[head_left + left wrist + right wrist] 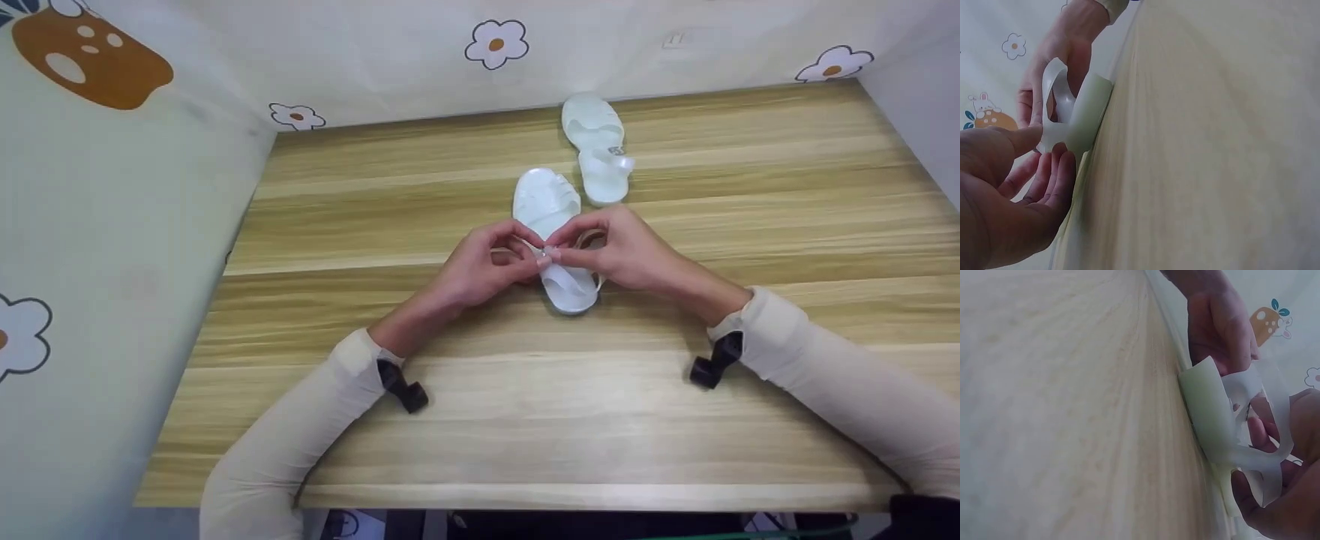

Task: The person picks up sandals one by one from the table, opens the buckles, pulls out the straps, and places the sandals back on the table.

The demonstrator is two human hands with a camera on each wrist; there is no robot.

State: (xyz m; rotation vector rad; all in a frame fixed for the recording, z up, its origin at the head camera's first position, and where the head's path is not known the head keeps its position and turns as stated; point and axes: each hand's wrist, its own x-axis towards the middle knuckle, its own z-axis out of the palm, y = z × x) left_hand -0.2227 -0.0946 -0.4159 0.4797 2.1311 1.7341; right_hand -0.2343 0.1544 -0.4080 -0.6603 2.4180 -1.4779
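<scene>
A white sandal lies on the table with its toe pointing away from me, and both hands meet over its ankle strap. With thumb and fingertips, my left hand pinches the strap from the left, right at a small buckle. From the right, my right hand pinches the strap between thumb and forefinger. In the left wrist view the sandal's heel stands on the tabletop, left fingers beside it. In the right wrist view the looped heel strap rises over the sole, next to the right hand.
A second white sandal lies farther back, slightly right, near the wall, its strap sticking out sideways. The wood-grain table meets a patterned wall at the back and left. Black wrist cameras hang at both cuffs.
</scene>
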